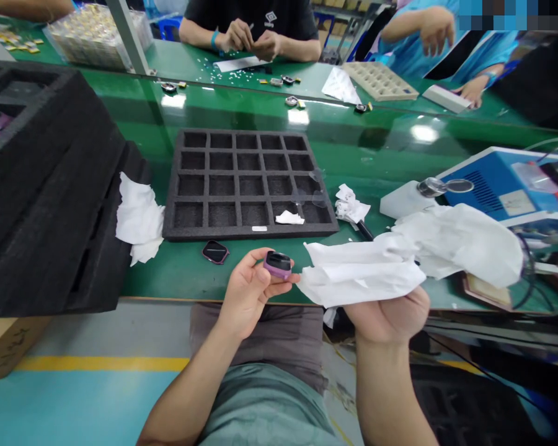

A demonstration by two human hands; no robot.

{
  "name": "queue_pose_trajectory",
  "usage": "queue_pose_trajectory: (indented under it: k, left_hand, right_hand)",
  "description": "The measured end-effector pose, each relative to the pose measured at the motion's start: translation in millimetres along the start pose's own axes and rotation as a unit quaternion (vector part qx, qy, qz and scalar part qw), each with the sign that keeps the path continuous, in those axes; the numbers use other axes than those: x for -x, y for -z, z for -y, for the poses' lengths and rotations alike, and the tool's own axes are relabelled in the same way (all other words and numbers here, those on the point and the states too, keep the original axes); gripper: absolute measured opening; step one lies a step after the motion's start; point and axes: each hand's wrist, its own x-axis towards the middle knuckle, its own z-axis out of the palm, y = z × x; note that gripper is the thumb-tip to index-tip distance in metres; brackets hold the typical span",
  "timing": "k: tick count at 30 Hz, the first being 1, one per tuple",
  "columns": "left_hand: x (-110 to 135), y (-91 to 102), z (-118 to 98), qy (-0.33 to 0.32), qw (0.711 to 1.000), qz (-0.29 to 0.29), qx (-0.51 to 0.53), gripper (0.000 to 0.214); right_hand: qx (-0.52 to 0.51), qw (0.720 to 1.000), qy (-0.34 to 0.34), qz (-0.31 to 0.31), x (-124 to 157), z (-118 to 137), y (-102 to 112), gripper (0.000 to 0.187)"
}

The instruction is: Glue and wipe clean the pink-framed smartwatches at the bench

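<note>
My left hand [251, 291] grips a purple smartwatch case [278, 264] with a dark glass face, between thumb and fingers above the table's front edge. White wiping paper [363, 269] lies draped over my right hand [390, 316], which holds it from below; most of those fingers are hidden beneath it. The paper's left edge comes close to the fingertips of my left hand. Another purple watch case [215, 252] lies on the green table, left of my left hand. Beyond it sits a black foam tray [251, 233] with square compartments, with a white scrap [289, 217] in its front row.
Stacked black foam trays [74, 204] rise at the left, beside crumpled white paper [140, 217]. To the right stand a white bottle [407, 198], a blue machine [488, 186] and more paper [465, 241]. Co-workers' hands [253, 40] are busy across the table, past small watch parts [291, 101].
</note>
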Motion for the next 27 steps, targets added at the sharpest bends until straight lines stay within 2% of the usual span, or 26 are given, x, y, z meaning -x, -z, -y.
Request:
queue_pose_trajectory:
  k: [6,8,11,14,17,23,27]
  left_hand:
    - [-2.3,2.1,1.0,-0.003,1.0,-0.009,-0.008,0.064]
    - [-2.3,1.4,1.6,-0.022,0.999,-0.018,-0.019,0.061]
    - [-0.6,-1.0,4.4,-0.092,0.993,-0.041,-0.062,0.057]
    - [3.0,-2.5,9.5,-0.179,0.973,-0.058,-0.135,0.056]
    - [6.1,-1.6,14.4,-0.23,0.953,-0.065,-0.187,0.058]
    - [8.0,0.0,15.6,-0.229,0.948,-0.068,-0.211,0.059]
    - [9.3,-1.9,13.0,-0.211,0.951,-0.072,-0.214,0.06]
  right_hand:
    - [0.003,1.0,0.001,-0.013,-0.1,0.3,2.0,0.023]
    - [0.007,1.0,0.007,-0.005,0.0,-0.4,2.2,0.022]
    - [0.017,1.0,0.016,0.001,0.1,-1.1,1.3,0.021]
    - [0.008,1.0,0.015,-0.005,-0.1,-0.3,0.9,0.02]
    - [0.005,1.0,0.015,-0.011,-0.4,1.2,2.7,0.022]
    - [0.007,0.999,0.029,-0.035,0.3,4.2,5.8,0.021]
    - [0.033,0.999,0.033,-0.021,2.8,3.8,4.8,0.021]
